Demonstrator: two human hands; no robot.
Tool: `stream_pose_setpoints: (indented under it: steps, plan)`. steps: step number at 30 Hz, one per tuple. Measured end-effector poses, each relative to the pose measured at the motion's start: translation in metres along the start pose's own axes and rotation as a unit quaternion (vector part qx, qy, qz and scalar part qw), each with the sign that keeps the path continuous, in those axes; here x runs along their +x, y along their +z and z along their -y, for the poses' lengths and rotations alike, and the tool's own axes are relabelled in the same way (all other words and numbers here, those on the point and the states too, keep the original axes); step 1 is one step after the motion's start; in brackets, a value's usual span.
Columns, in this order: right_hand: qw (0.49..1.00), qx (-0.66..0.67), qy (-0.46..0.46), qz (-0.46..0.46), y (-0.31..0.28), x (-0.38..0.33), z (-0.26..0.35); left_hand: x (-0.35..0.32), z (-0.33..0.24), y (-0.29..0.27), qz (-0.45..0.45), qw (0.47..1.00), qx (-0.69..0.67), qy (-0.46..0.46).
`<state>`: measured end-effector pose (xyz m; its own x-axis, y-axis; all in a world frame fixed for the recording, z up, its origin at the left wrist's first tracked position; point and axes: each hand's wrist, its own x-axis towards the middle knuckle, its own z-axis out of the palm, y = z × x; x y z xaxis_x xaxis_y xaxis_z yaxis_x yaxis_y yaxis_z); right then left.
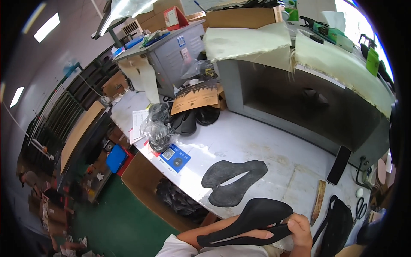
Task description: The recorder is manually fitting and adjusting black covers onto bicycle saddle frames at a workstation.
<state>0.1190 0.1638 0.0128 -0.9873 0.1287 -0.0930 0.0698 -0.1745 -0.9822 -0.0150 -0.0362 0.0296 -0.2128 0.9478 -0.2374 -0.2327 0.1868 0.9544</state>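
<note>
Holding a black bicycle saddle shell [252,222] low at the near edge of the worktop [257,137], the person has both hands on it. The right hand [299,229] has its grip closed around the narrow rear part of the shell, fingers curled over the top edge, and the left hand [257,234] is under the shell with a thumb showing along its lower side, so its grip is closed on the same piece, though most of that hand is hidden behind it. The shell is tilted, its wide end up and toward the worktop, its long slim end pointing down to the left, off the surface. Just beyond it, flat on the pale worktop, lies a dark grey saddle-shaped pad [233,182] with a slot down its middle, apart from the hands. To the right of the hands sits a wooden-handled tool [319,201], and next to it another black saddle piece [336,227] at the worktop edge. A dark phone [339,165] leans upright against the grey machine housing [299,98], and a pair of scissors [361,207] lies farther right. At the far left end of the worktop there is a blue card [174,157], a heap of clear plastic bags [159,130] and more black saddles [195,120] under a brown cardboard sheet [195,99]. Below the worktop, an open cardboard box [141,177] holds dark parts.
</note>
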Motion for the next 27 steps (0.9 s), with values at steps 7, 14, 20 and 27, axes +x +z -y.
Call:
stream_pose_setpoints:
  steps: [7,14,20,27]
  plan:
    - [0.966,0.244,0.073,0.054,0.008,-0.002,-0.012,0.0,0.003,-0.005,0.061,0.998,-0.001,-0.004]
    - [0.952,0.279,0.128,-0.007,0.016,0.011,-0.017,0.008,-0.021,-0.007,-0.093,0.974,0.168,0.118]
    - [0.965,-0.184,-0.158,-0.094,0.031,0.02,0.014,0.004,0.017,0.008,-0.244,0.968,-0.053,0.036]
    - [0.972,0.23,0.051,0.007,0.021,0.015,-0.001,0.013,0.001,0.014,-0.167,0.983,-0.027,0.067]
